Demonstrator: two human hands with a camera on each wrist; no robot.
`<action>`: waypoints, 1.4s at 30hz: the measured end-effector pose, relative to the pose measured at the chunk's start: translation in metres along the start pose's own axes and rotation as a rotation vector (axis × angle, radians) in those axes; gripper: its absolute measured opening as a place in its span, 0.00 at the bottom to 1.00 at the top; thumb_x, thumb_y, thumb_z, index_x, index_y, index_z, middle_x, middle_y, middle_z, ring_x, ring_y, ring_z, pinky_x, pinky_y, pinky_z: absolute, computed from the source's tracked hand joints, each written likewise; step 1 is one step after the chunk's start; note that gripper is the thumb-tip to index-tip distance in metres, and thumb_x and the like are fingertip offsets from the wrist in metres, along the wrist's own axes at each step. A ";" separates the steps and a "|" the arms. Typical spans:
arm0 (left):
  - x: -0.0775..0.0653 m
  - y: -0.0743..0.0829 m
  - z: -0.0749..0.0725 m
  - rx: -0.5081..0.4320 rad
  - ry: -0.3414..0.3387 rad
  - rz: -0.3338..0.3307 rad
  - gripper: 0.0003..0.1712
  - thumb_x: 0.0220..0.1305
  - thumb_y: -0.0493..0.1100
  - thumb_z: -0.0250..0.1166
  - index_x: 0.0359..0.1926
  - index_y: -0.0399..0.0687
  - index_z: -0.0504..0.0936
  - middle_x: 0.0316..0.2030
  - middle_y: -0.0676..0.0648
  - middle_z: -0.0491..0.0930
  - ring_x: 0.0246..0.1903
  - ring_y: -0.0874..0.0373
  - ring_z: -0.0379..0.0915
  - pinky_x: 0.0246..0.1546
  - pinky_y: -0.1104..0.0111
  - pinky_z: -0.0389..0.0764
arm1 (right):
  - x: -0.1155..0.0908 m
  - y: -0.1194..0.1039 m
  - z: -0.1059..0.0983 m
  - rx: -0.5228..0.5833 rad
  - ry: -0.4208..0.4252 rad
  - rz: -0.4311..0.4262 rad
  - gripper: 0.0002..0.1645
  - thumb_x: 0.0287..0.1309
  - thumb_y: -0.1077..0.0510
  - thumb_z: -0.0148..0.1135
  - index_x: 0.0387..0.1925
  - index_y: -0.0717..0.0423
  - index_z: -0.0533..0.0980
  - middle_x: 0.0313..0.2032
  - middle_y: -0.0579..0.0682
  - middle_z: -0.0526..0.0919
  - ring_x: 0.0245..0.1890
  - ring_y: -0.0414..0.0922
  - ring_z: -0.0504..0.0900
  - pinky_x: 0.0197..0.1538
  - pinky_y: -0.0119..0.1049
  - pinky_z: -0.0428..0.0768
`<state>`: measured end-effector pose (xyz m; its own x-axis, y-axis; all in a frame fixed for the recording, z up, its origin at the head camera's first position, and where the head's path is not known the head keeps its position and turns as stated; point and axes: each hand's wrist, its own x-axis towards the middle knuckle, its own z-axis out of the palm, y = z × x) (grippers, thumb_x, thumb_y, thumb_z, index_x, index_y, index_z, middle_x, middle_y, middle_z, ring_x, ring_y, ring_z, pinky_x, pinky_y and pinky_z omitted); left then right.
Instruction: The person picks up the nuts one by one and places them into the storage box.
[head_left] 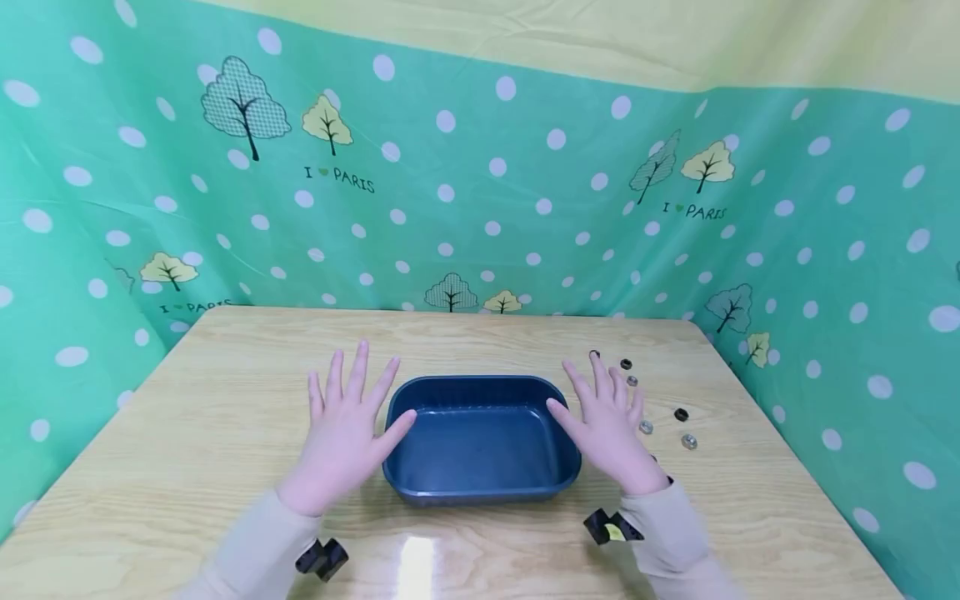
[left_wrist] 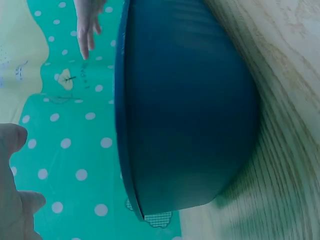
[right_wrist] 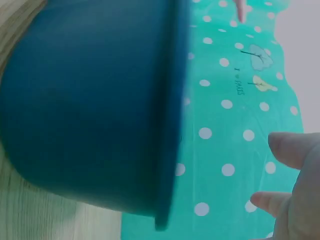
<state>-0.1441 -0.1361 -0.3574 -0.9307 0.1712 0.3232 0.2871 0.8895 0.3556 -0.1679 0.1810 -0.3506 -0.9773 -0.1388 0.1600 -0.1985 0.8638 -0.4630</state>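
Observation:
A dark blue rectangular basin (head_left: 483, 450) with rounded corners stands on the wooden table, its inside bare in the head view. My left hand (head_left: 341, 442) is held at its left end, fingers spread, the thumb overlapping the rim in this view. On the other end my right hand (head_left: 607, 429) is likewise spread, its thumb over the right rim. Neither hand grips anything. The wrist views show the basin's outer wall (left_wrist: 190, 105) from the side, with my left fingers (left_wrist: 12, 137) and right fingers (right_wrist: 287, 150) apart from it.
Several small ring-like pieces, some black (head_left: 681, 414) and some silver (head_left: 689, 442), lie right of the basin, partly behind my right hand. The wooden table (head_left: 225, 400) reaches back to a green dotted curtain (head_left: 450, 217), which also hangs along both sides.

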 end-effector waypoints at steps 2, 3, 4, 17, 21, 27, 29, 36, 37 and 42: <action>0.002 -0.001 -0.003 -0.020 -0.019 -0.005 0.41 0.65 0.63 0.53 0.73 0.52 0.54 0.74 0.36 0.35 0.71 0.33 0.23 0.64 0.34 0.27 | 0.004 0.002 -0.005 0.074 -0.037 0.005 0.40 0.66 0.40 0.50 0.72 0.50 0.52 0.73 0.64 0.39 0.70 0.68 0.34 0.62 0.73 0.32; 0.003 -0.002 -0.004 -0.030 -0.026 -0.006 0.41 0.66 0.63 0.53 0.73 0.51 0.54 0.74 0.35 0.35 0.71 0.32 0.24 0.64 0.34 0.28 | 0.006 0.003 -0.007 0.115 -0.056 0.007 0.40 0.66 0.41 0.50 0.72 0.51 0.52 0.73 0.64 0.39 0.70 0.69 0.35 0.62 0.74 0.34; 0.004 -0.003 -0.005 -0.040 -0.031 -0.007 0.41 0.66 0.62 0.53 0.73 0.51 0.54 0.73 0.35 0.36 0.71 0.32 0.25 0.64 0.34 0.29 | 0.007 0.005 -0.010 0.153 -0.074 0.008 0.40 0.66 0.42 0.50 0.72 0.51 0.51 0.72 0.65 0.40 0.70 0.68 0.36 0.63 0.73 0.36; 0.024 -0.023 -0.002 -0.412 -0.319 -0.215 0.43 0.69 0.58 0.50 0.71 0.32 0.49 0.69 0.27 0.48 0.68 0.30 0.45 0.65 0.40 0.56 | 0.014 0.032 -0.017 0.596 -0.278 0.187 0.39 0.69 0.43 0.46 0.72 0.53 0.47 0.70 0.65 0.51 0.68 0.62 0.56 0.67 0.59 0.61; 0.030 -0.029 0.004 -0.618 -0.417 -0.311 0.41 0.70 0.52 0.52 0.70 0.30 0.47 0.68 0.26 0.51 0.66 0.32 0.52 0.60 0.45 0.68 | 0.013 0.041 -0.018 0.635 -0.290 0.192 0.38 0.70 0.45 0.45 0.72 0.56 0.46 0.69 0.65 0.53 0.68 0.62 0.58 0.67 0.59 0.60; 0.035 -0.040 0.016 -0.864 -0.485 -0.406 0.38 0.71 0.45 0.50 0.69 0.26 0.45 0.66 0.24 0.53 0.64 0.31 0.55 0.50 0.50 0.79 | 0.011 0.052 -0.023 0.643 -0.295 0.185 0.37 0.71 0.46 0.43 0.72 0.59 0.46 0.68 0.68 0.55 0.65 0.63 0.60 0.66 0.60 0.61; 0.036 -0.043 0.020 -0.921 -0.501 -0.423 0.38 0.71 0.44 0.50 0.69 0.26 0.44 0.65 0.24 0.55 0.64 0.31 0.56 0.50 0.50 0.79 | 0.011 0.056 -0.025 0.641 -0.297 0.193 0.38 0.71 0.45 0.43 0.72 0.59 0.46 0.67 0.68 0.56 0.65 0.63 0.61 0.66 0.59 0.62; 0.036 -0.053 0.034 -0.995 -0.541 -0.453 0.36 0.72 0.44 0.50 0.69 0.29 0.46 0.63 0.26 0.61 0.61 0.35 0.63 0.51 0.51 0.79 | 0.009 0.073 -0.029 0.650 -0.294 0.183 0.38 0.70 0.44 0.44 0.71 0.61 0.49 0.67 0.68 0.58 0.65 0.63 0.62 0.66 0.57 0.64; 0.036 -0.055 0.036 -0.998 -0.541 -0.457 0.35 0.72 0.44 0.50 0.69 0.29 0.47 0.62 0.27 0.63 0.60 0.37 0.65 0.51 0.51 0.79 | 0.009 0.075 -0.030 0.655 -0.293 0.176 0.38 0.71 0.44 0.43 0.71 0.62 0.49 0.67 0.68 0.58 0.65 0.63 0.62 0.66 0.57 0.64; 0.037 -0.058 0.041 -1.024 -0.538 -0.456 0.36 0.72 0.46 0.51 0.70 0.31 0.48 0.62 0.28 0.64 0.58 0.41 0.69 0.50 0.52 0.80 | 0.008 0.087 -0.036 0.657 -0.286 0.156 0.37 0.71 0.45 0.42 0.70 0.64 0.50 0.66 0.70 0.59 0.65 0.64 0.62 0.66 0.56 0.65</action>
<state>-0.2044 -0.1640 -0.4023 -0.8971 0.3007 -0.3239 -0.2669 0.2154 0.9393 -0.1900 0.2723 -0.3583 -0.9611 -0.2365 -0.1423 0.0287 0.4272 -0.9037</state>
